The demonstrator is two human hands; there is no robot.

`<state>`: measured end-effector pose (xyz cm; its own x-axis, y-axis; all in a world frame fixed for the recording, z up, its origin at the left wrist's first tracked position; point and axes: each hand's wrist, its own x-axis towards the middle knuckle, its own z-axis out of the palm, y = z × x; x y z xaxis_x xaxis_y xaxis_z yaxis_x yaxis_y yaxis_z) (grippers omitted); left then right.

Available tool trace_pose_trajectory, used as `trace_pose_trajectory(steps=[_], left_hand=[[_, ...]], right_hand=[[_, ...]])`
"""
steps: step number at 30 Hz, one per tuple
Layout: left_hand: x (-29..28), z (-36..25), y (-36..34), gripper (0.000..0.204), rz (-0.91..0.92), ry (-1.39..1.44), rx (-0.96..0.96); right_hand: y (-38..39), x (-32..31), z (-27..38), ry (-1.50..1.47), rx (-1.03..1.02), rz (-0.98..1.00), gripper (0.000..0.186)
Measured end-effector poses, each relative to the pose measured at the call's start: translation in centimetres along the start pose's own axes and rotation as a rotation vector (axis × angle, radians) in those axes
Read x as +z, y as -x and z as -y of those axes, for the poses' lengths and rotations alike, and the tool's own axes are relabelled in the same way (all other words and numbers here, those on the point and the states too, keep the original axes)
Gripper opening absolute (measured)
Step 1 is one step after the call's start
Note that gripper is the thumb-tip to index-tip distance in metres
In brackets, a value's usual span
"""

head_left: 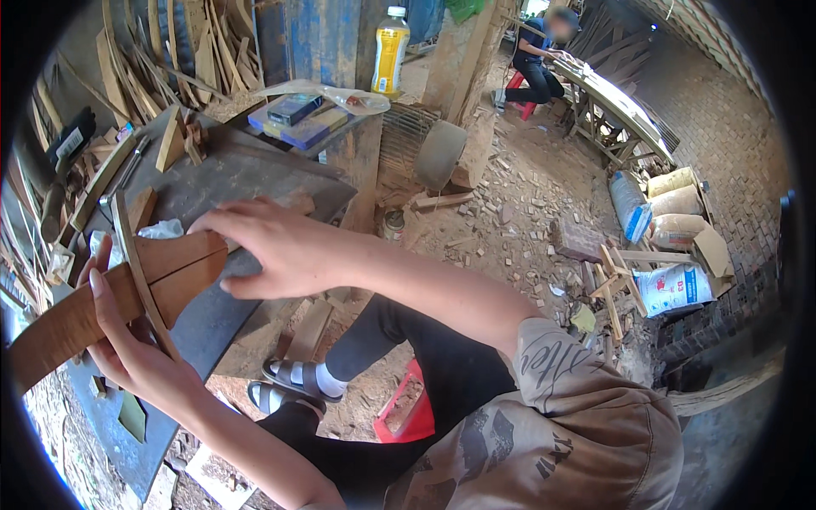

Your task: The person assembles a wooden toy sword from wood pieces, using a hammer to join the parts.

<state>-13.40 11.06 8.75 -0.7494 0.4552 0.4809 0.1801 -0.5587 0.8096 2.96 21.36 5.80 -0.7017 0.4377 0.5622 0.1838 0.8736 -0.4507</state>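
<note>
Earthen workshop floor (510,229) littered with wood chips, two hands on a shaped board

Tall, thin wooden slats (174,51) lean against the wall at upper left, beyond a dark grey, flat-topped worktable (263,161). At its far side, a clear bottle with a yellow label and white cap (391,55) stands behind a small dark-blue box (294,108).

Over the worktable, near its left side, is a reddish-brown wooden board (191,259) with a flared end and a dark lengthwise line; its long body curves away to the lower left. Across it lies a narrow, pale-brown wooden strip (140,272).

The left hand (140,361) supports the board from the near side, one long digit laid over its face and the others partly hidden by the wood. Whether they also grip the strip, I cannot tell. The right hand (268,246) is at the flared end, its index finger bent onto the upper edge and its thumb spread well apart; whether that thumb touches wood is unclear.

A dark green, flat scrap (132,416) lies on the near part of the worktable. Below, a red plastic stool (414,412) shows beside the wearer's dark-trousered leg (382,336). In the background, another person (534,55) sits at a long wooden bench (616,98).
</note>
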Motion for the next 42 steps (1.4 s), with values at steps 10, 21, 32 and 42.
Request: trace_pose_trajectory(steps=[10, 21, 32, 42], left_hand=[[1.8, 0.6, 0.8, 0.047, -0.002, 0.086, -0.097], [2.4, 0.7, 1.1, 0.046, -0.068, 0.009, -0.086], [2.8, -0.3, 1.6, 0.049, 0.061, -0.026, 0.007], [1.9, -1.2, 1.4, 0.046, 0.016, 0.038, 0.010]], right_hand=[[1.8, -2.5, -0.7, 0.072, -0.024, -0.022, 0.081], [2.0, -3.1, -4.8, 0.332, 0.040, 0.099, 0.052], [-1.6, -4.6, -1.5, 0.403, 0.102, 0.382, 0.046], [1.8, -3.8, -0.3, 0.336, 0.093, 0.303, 0.055]])
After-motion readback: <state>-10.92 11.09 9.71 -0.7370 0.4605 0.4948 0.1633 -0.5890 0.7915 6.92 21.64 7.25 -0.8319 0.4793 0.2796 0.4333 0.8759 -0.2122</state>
